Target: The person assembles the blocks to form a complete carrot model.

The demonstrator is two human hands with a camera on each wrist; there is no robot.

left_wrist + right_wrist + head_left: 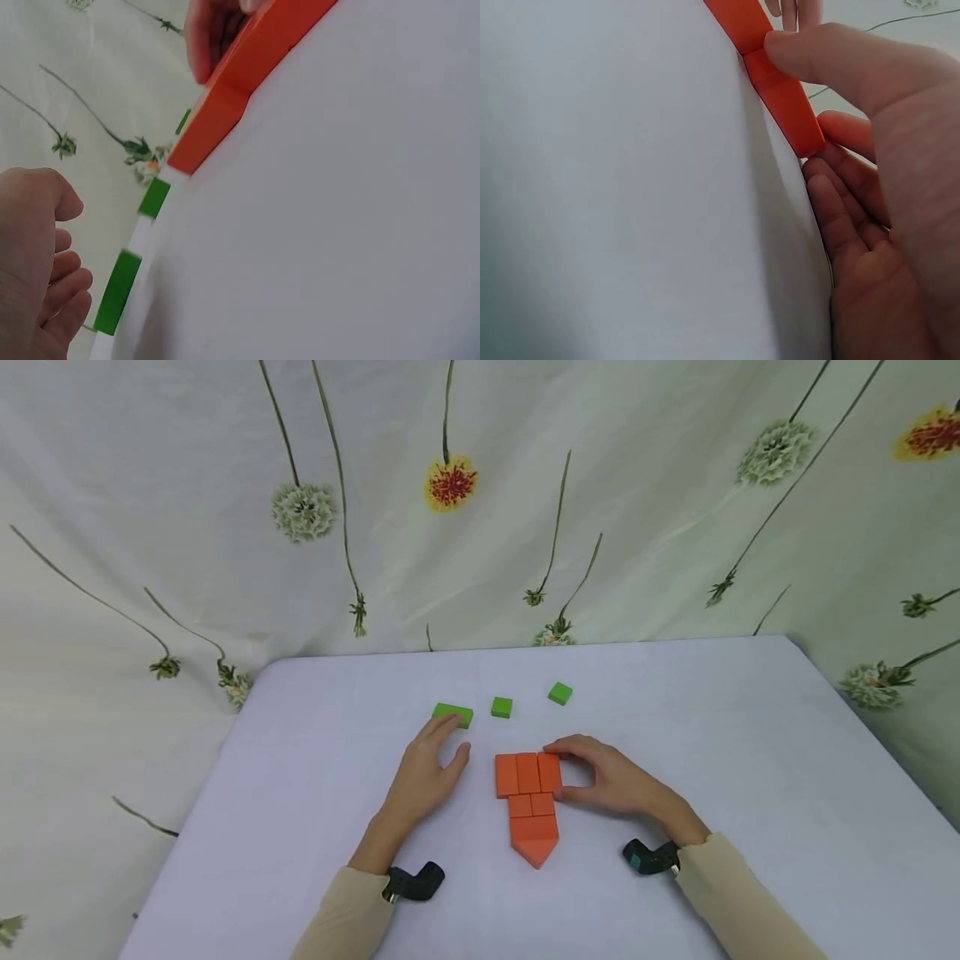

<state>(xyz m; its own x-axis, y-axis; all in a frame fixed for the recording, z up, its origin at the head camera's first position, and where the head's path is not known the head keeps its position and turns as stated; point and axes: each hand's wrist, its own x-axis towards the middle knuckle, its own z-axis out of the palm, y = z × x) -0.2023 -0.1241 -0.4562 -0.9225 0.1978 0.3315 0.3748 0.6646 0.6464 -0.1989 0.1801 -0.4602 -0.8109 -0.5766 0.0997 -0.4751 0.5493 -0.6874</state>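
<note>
On the white table (300, 793), flat orange wooden blocks (529, 802) form a pointed shape; the right hand (611, 777) pinches its upper right block between thumb and fingers. The left hand (423, 772), relaxed and spread, touches the oblong green block (453, 713), its near edge hidden; two small green squares (502, 707) lie beyond

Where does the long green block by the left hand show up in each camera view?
Head: the long green block lies left of centre, under the left hand's fingertips.
Left wrist: it sits at lower left, beside the curled fingers.
Right wrist: not in view.
Shared landmark: the orange block figure, seen at top in both wrist views.
</note>
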